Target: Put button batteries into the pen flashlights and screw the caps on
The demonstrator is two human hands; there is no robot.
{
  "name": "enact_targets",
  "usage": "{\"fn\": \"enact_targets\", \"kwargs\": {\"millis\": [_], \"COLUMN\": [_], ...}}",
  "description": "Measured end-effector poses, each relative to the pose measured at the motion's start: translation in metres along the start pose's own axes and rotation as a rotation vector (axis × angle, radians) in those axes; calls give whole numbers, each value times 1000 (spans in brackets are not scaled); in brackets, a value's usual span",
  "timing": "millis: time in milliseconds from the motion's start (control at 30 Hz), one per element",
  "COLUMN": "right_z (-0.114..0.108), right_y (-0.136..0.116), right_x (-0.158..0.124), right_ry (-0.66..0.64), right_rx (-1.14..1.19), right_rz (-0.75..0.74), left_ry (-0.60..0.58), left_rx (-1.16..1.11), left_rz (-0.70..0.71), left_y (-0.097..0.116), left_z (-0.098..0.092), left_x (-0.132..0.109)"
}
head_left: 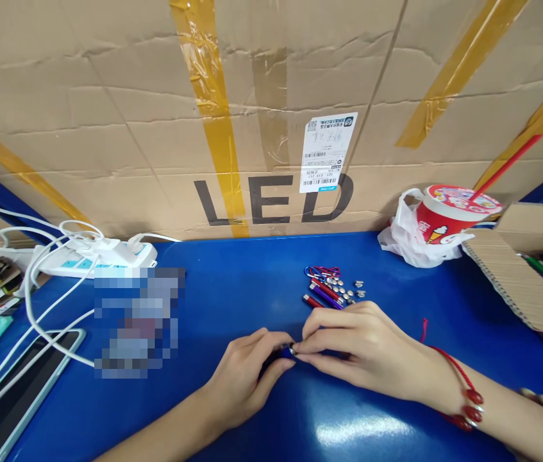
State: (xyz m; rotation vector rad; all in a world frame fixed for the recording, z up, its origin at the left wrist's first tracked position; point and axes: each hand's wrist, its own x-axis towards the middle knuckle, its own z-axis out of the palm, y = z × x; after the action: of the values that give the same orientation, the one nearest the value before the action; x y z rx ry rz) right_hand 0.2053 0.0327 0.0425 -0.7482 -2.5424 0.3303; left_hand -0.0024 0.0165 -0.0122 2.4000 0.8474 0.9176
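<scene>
Both my hands meet on the blue table (pixel 252 282) at the front middle. My left hand (pixel 247 378) is closed around a small dark blue tube (pixel 284 351), of which only the tip shows. My right hand (pixel 358 346) pinches at that tip with thumb and fingertips pressed together; what it pinches is too small to name. A red string bracelet (pixel 463 391) is on my right wrist. Just behind my right hand lies a small pile of red and purple pen-like tubes (pixel 322 294) with looped cords, and several small silver button cells (pixel 345 290) beside them.
A big cardboard box (pixel 271 115) marked LED walls off the back. At left are a white power strip (pixel 102 253) with cables, a phone (pixel 21 391) on charge and a blurred patch. At right stand a red cup (pixel 454 215) in a plastic bag and an open carton (pixel 526 276).
</scene>
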Motion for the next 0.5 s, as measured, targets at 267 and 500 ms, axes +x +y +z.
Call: {"fn": "enact_targets", "kwargs": {"millis": [267, 500], "right_z": [0, -11], "right_y": [-1, 6], "right_x": [1, 2], "right_ry": [-81, -104], "right_rx": [28, 106], "right_rz": [-13, 75], "left_ry": [-9, -15], "left_rx": [33, 32], "left_rz": [4, -5], "left_y": [-1, -1], "left_z": [2, 2], "left_x": [-1, -1]}}
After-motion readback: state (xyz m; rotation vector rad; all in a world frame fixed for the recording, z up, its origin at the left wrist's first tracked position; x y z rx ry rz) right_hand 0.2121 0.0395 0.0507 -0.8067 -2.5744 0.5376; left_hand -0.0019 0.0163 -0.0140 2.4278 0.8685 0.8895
